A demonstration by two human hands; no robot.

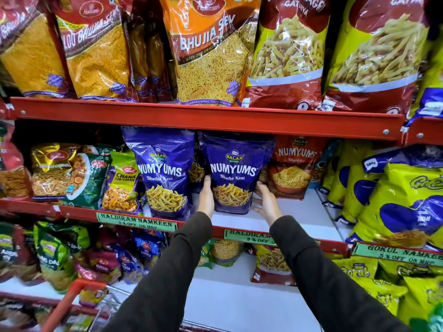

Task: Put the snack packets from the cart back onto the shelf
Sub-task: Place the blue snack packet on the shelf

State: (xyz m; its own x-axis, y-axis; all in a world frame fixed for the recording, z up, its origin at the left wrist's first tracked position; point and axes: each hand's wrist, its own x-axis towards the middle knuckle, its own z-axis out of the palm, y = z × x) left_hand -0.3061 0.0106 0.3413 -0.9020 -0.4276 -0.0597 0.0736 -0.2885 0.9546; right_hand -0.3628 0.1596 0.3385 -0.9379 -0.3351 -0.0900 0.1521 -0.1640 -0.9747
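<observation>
Red shelf [299, 213] under upright snack packets [236, 173]

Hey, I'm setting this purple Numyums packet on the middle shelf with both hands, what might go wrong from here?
1. The purple packet stands upright between your left hand and right hand; let go and it may topple forward onto the bare white shelf.
2. Its top sits close under the red shelf rail, so it could catch or crumple.
3. Your right hand is against the red Numyums packet, which might get nudged.
</observation>
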